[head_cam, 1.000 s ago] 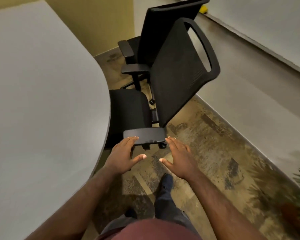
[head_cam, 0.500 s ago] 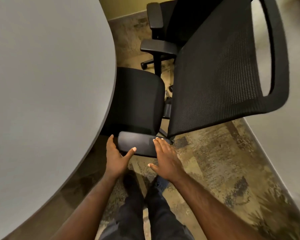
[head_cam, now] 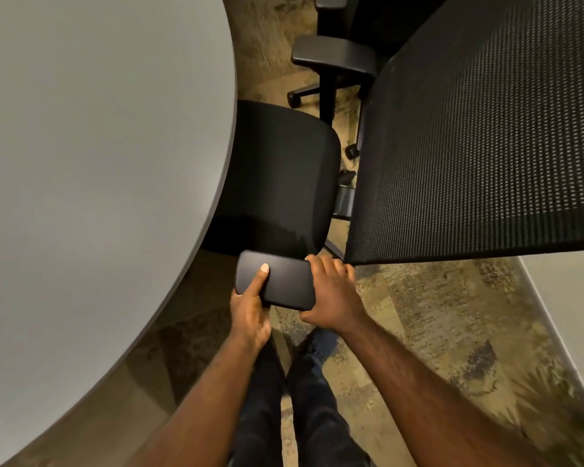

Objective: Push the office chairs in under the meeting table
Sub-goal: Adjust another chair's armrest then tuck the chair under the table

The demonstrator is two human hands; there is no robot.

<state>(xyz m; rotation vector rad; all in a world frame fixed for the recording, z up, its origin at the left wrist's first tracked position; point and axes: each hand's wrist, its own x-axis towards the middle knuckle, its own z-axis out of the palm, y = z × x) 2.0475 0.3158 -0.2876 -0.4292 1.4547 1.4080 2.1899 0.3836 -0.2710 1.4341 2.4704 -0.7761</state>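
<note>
A black office chair stands beside the grey meeting table (head_cam: 98, 163); its seat (head_cam: 284, 176) reaches partly under the curved table edge. The mesh backrest (head_cam: 479, 146) fills the upper right. Both my hands hold the chair's near armrest (head_cam: 280, 281). My left hand (head_cam: 250, 308) grips the armrest's left end with the thumb lying on top. My right hand (head_cam: 331, 291) curls round its right end. A second black chair (head_cam: 334, 59) stands further back, with only an armrest and part of its base showing.
Patterned brown carpet (head_cam: 435, 315) covers the floor. A pale wall (head_cam: 567, 305) runs along the right side, close behind the backrest. My legs and a shoe (head_cam: 317, 345) are below the armrest. A caster of the second chair (head_cam: 294, 99) sits near the table edge.
I have moved closer to the chair. Both hands went from hovering open by the armrest to gripping its two ends.
</note>
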